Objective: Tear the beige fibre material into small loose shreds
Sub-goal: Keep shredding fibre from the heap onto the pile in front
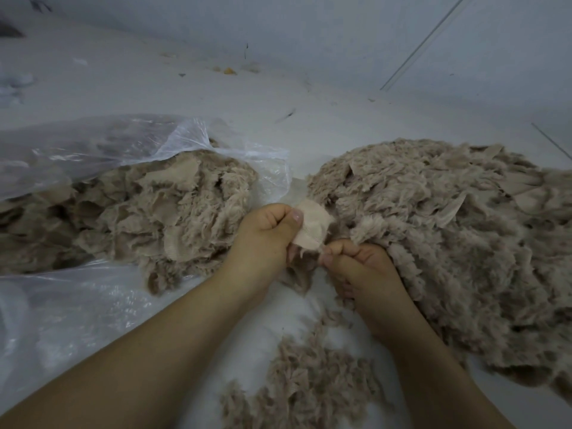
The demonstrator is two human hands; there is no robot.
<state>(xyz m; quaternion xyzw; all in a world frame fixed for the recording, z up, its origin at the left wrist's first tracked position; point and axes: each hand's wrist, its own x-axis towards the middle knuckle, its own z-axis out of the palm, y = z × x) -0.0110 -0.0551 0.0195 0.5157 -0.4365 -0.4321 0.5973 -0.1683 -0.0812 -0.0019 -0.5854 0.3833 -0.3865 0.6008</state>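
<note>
Plastic bag: clear plastic bag lies open on the far left, and we see a heap of beige pieces spilling out of its mouth.

Floor: pale floor runs under all of it, with a few tiny crumbs far back.

Left hand: our left hand is closed tight, thumb on top, pinching the small beige piece by its smooth cloth back.

Piece in hand: it sits between our two hands, right in the middle, touching both.

Right hand: our right hand curls its fingers round the fluffy bottom edge of the same piece, just beside the big pile.

Shreds by us: small loose shreds lie on the floor between our arms.

Big pile: big fluffy pile fills the right side.

How we do it well: we think we should keep both grips very close together, so the cloth rips where we want. We pull our hands apart and a bit sideways, not just up. We hold the cloth part, not only the fluff, or the fluff may slip out. If the bit is still big, we tear it again.
</note>
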